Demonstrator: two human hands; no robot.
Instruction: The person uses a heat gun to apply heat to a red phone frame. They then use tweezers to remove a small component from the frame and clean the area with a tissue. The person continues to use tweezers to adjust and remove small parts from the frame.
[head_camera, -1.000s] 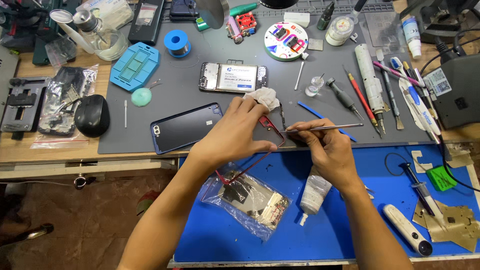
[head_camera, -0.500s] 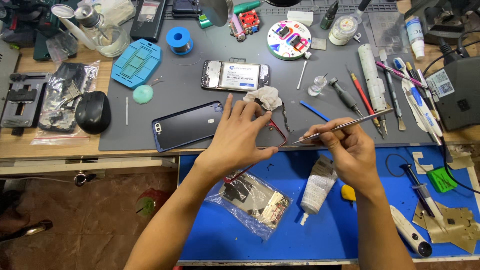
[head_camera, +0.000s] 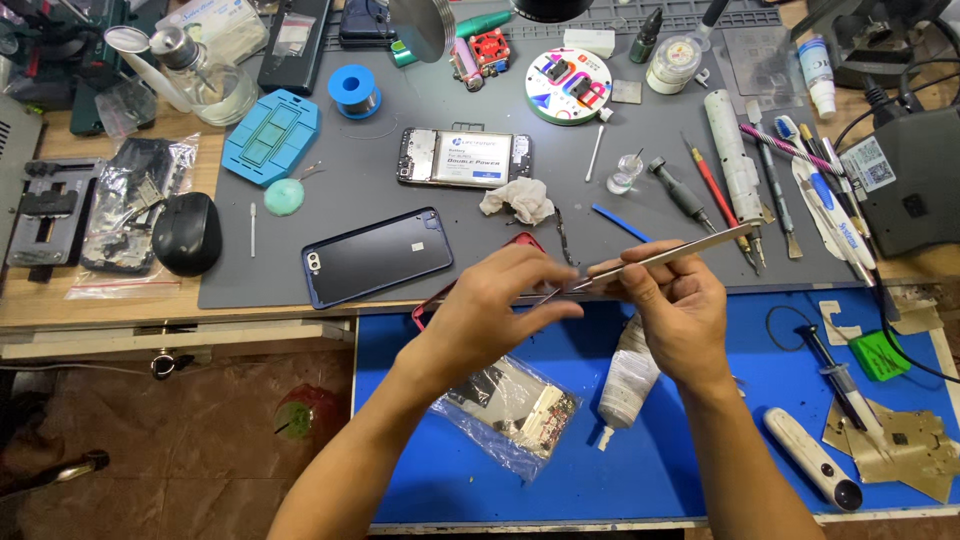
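Steel tweezers (head_camera: 668, 257) pinched in the right hand (head_camera: 672, 318), thumb and forefinger closed on the shaft, tips aimed left toward the left hand (head_camera: 497, 305). Left grip nearly closed, thumb and fingertips meeting just at the tweezer tips; whatever sits between them too small to tell. Both hands raised over the front edge of the grey work mat (head_camera: 640, 190). Just behind the left hand on that mat, a dark phone back cover (head_camera: 377, 256), a crumpled tissue (head_camera: 518, 200) and an opened phone showing its battery (head_camera: 464, 158). Partly under the left hand, a red frame edge (head_camera: 523, 241). Below the mat, on the blue pad (head_camera: 720, 440), a white glue tube (head_camera: 628, 382) under the right wrist and a clear bag of parts (head_camera: 512, 408) under the left forearm.
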